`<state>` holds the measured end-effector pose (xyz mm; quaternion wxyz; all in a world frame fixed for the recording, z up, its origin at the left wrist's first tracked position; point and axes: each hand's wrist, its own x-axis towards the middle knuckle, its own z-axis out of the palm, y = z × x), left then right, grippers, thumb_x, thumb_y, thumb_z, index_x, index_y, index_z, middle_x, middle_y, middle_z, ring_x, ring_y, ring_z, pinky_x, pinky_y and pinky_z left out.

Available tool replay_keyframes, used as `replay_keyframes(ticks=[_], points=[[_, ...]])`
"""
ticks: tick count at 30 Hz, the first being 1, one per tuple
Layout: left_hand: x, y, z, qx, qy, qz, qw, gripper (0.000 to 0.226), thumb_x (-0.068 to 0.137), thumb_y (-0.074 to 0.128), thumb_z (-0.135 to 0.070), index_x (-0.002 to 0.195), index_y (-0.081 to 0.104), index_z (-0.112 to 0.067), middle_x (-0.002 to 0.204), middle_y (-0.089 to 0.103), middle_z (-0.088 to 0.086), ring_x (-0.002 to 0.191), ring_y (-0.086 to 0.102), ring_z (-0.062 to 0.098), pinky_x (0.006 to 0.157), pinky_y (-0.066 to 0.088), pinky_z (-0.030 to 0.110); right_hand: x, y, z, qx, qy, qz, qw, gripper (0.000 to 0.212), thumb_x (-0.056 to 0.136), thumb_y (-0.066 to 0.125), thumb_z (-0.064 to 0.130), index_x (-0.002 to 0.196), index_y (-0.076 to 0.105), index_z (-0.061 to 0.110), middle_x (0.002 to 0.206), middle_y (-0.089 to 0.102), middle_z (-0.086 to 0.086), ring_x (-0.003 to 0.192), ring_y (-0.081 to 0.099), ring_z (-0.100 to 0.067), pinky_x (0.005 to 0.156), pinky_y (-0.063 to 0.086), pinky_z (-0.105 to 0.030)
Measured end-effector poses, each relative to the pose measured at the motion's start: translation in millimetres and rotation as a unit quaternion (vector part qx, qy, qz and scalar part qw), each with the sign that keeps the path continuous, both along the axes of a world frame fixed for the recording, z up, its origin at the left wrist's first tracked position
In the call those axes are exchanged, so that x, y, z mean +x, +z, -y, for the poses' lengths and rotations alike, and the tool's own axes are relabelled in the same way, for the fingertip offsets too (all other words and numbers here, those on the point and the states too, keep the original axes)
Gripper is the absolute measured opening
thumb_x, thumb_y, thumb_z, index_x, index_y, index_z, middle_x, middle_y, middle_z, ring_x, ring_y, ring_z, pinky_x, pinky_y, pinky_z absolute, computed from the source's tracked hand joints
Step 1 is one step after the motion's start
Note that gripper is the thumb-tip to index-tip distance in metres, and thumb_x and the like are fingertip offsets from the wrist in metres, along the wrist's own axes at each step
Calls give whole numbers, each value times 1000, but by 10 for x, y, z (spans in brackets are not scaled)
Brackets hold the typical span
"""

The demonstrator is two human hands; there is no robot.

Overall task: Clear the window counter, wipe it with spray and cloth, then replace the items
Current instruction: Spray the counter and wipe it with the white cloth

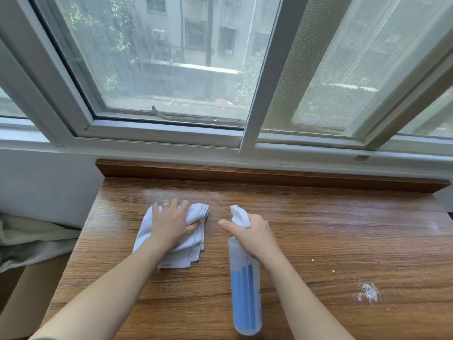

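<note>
Under a wide window (171,57) with grey frames I see a brown wooden worktop (343,229), with a white dusty stain (369,292) near its edge at 4 o'clock. The cloth (193,214), white and folded in layers, lies at about 10 o'clock from the centre of the view. My left hand (171,227) presses it flat, and this grip is spread over the top with the fingers bent into the fabric. I judge the cloth soft and light; it will bunch, so a broad palm on top is the best hold. The spray bottle (245,285) is at 6 o'clock, tilted toward the window. My right hand (252,231) grips its neck under the white head, with one finger extended forward. It looks like light plastic, partly filled with liquid, perhaps slippery when wet, so the neck is the safe place.
</note>
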<state>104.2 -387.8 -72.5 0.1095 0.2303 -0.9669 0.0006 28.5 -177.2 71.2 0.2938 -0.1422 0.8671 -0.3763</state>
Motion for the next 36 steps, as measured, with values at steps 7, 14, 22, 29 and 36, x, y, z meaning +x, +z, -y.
replay_keyframes(ticks=[7, 14, 22, 29, 36], points=[[-498, 155, 121, 1, -2, 28, 1000, 55, 73, 57, -69, 97, 62, -20, 88, 60, 7, 84, 58, 32, 77, 42, 47, -62, -54, 5, -10, 2, 2, 1000, 48, 78, 72, 58, 67, 44, 21, 63, 45, 6, 58, 41, -11, 60, 33, -30], [-965, 219, 93, 18, -6, 47, 999, 52, 76, 64, -64, 97, 61, -17, 94, 62, 11, 91, 58, 35, 84, 41, 54, -122, -72, -19, -9, 10, -2, 1000, 44, 79, 72, 56, 68, 50, 20, 66, 50, 4, 61, 44, -11, 61, 35, -31], [-964, 52, -35, 9, -25, 49, 998, 51, 76, 63, -64, 100, 62, -19, 90, 62, 11, 86, 56, 36, 85, 39, 54, -200, -61, -55, -4, 10, -13, 1000, 44, 81, 70, 56, 66, 49, 20, 64, 49, 6, 60, 44, -11, 60, 34, -31], [-607, 0, -173, -10, -80, -11, 997, 57, 77, 43, -65, 103, 65, -19, 83, 61, 9, 77, 57, 33, 73, 41, 43, -233, 7, -1, -16, 13, -20, 1000, 43, 83, 71, 51, 61, 47, 22, 59, 48, 9, 58, 43, -8, 58, 34, -28], [-403, -79, -272, -17, -91, -32, 995, 55, 79, 46, -67, 103, 65, -22, 85, 61, 7, 78, 57, 32, 75, 40, 44, -279, -1, 49, -22, 7, -18, 1000, 39, 82, 71, 52, 63, 52, 24, 58, 51, 9, 58, 45, -6, 58, 34, -27]])
